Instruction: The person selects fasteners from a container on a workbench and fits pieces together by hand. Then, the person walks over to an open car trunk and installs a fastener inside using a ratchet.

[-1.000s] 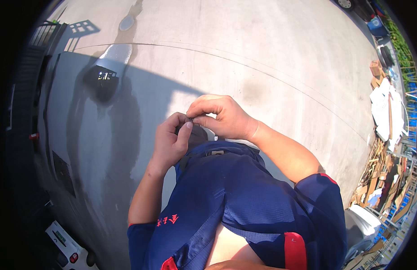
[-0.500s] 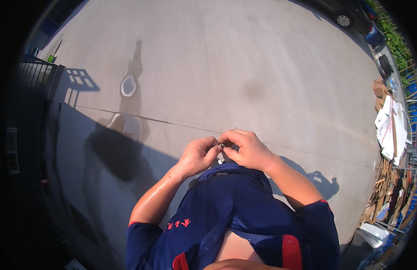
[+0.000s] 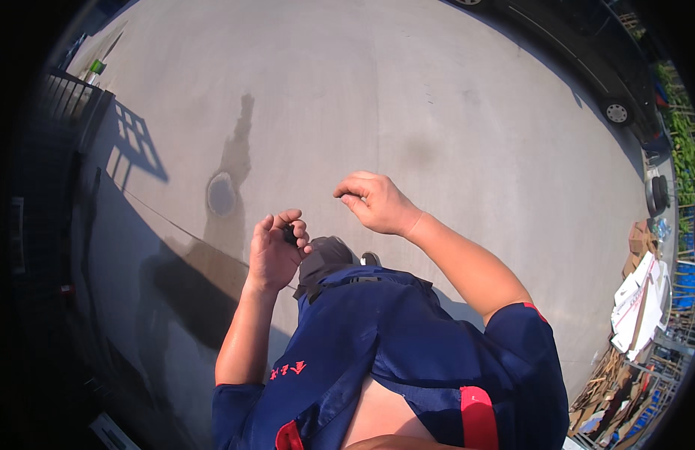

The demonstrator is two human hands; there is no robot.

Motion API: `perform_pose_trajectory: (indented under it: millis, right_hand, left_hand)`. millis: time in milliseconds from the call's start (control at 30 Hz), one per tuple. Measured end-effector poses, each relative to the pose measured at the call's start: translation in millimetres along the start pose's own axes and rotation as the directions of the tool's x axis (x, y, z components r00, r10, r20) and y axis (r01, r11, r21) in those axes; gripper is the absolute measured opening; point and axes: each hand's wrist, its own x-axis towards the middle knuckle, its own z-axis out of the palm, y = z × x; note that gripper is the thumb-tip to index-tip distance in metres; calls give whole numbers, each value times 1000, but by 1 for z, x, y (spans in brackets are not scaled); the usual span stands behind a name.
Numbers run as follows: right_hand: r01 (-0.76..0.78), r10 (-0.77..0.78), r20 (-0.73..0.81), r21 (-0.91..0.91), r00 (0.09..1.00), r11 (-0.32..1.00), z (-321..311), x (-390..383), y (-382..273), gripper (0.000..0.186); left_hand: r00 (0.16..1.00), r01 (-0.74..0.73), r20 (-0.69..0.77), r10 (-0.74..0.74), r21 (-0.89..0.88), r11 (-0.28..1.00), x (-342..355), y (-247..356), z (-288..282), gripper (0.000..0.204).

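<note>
My left hand (image 3: 270,255) is raised palm up in front of my waist, its fingers curled over a small black object (image 3: 290,235). Too little of that object shows to tell its kind. Higher and to the right, my right hand (image 3: 381,204) has thumb and forefinger pressed together in a pinch. Whatever may be between those fingertips is too small to make out. The two hands are apart, above the concrete ground and the dark trousers (image 3: 322,260).
A dark car (image 3: 587,56) stands at the far right, with black tyres (image 3: 657,196) beyond its end. White sheets (image 3: 638,304) and scrap cardboard lie along the right edge. On the left are a metal gate (image 3: 62,105) and a wet patch with a puddle (image 3: 221,193).
My hands were together at a small thing before my waist and have parted. The right moved up; the left moved left and turned palm up. More of the car shows.
</note>
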Motion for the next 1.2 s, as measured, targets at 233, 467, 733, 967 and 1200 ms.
perform_pose_trajectory:
  millis: [233,467,733,967,1200]
  right_hand:
    - [-691,714,-78,-345,696,635,-140,156,342,22]
    - [-995,995,-57,65,-78,-74,-233,38,471,13]
    - [-902,953,123,309,-276,-301,-299,418,620,21]
    - [-814,813,-131,57,568,578,-544,1024,787,20]
    - [-700,652,-319,-55,688,712,-753,1434,820,22]
  left_hand:
    - [997,-39,54,54,-247,968,302,173,4,58]
    - [941,158,323,-98,-166,973,616,370,60,55]
    - [970,184,141,-199,114,976,1014,563,55,26]
    - [535,407,-834,-134,116,906,1152,662,-169,19]
    - [265,506,-949,-169,-12,862,1381,816,-197,21]
